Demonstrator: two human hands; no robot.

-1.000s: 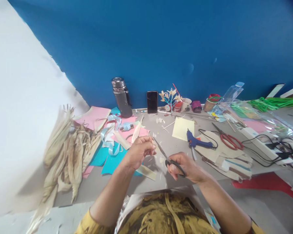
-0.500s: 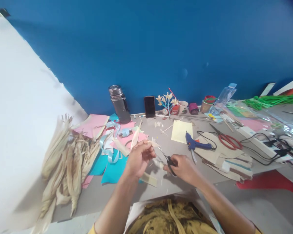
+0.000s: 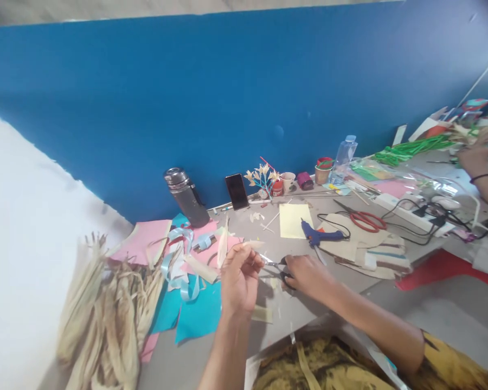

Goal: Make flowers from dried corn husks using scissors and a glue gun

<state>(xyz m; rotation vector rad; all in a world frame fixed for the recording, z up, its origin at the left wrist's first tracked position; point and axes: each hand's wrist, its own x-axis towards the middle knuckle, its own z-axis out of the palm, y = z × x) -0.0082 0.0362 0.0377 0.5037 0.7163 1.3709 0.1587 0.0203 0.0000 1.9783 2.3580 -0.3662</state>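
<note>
In my left hand [image 3: 243,273] a small pale piece of corn husk [image 3: 255,245] is pinched between thumb and fingers, its tip sticking out to the right. My right hand [image 3: 309,277] is closed on the black handles of small scissors [image 3: 285,273]. Their blades point left and reach the fingers of my left hand, close under the husk piece; whether they touch it I cannot tell. Pale husk strips [image 3: 223,246] lie just behind my left hand. Another flat strip [image 3: 262,313] rests on the table below it.
Bundled dried husks [image 3: 109,325] lie at the left. Behind stand a flask [image 3: 189,200], a phone [image 3: 236,192] and husk flowers [image 3: 263,179]. A blue glue gun [image 3: 323,234], red-handled scissors [image 3: 366,221] and a power strip [image 3: 410,214] are at right. Another person's hand [image 3: 475,162] is at far right.
The view has turned to the right and tilted, bringing another person's hand in at far right. The scissors have swung from slanting to nearly level, blades at my left fingers.
</note>
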